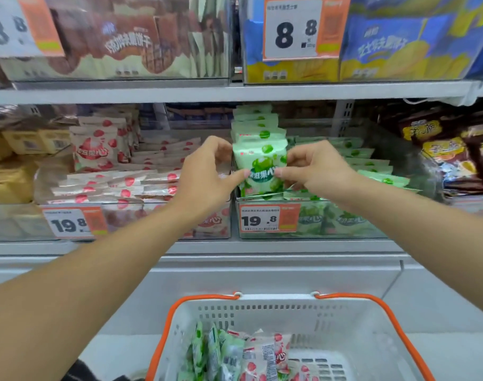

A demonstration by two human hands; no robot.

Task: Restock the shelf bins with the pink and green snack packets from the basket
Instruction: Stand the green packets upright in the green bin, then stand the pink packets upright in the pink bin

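- At the middle shelf, over the clear bin of green stock [309,224]: a green snack packet [261,167] is held upright at the bin's front left, at the front of a standing row of like packets [255,125].
- Left hand [207,174]: thumb tip on the packet's front face near the lower left, other fingers curled round its left edge and hidden behind it. A pinch across the film, not a full wrap.
- Right hand [314,167]: thumb and forefinger nip the right edge about mid-height; remaining fingers loosely curled beside it. Whether they touch the packet cannot be told.
- Handling, judged: light, puffed pillow pack of glossy film. Soft, yields under pressure, likely slippery on the flat faces. Contents may crush, so squeeze little.
- Best hold, judged: the side seams or edges, as now, where the film is stiffer and the fingers do not press the contents.
- Risk, judged: standing packets behind may topple if the new one is pushed in hard.
- Pink packets [97,149] fill the neighbouring bin [141,224] to the left; some stand, many lie flat.
- Basket [358,320] below, white with orange handles, holds more green packets [215,350] and pink ones [265,356] leaning together at its left side.
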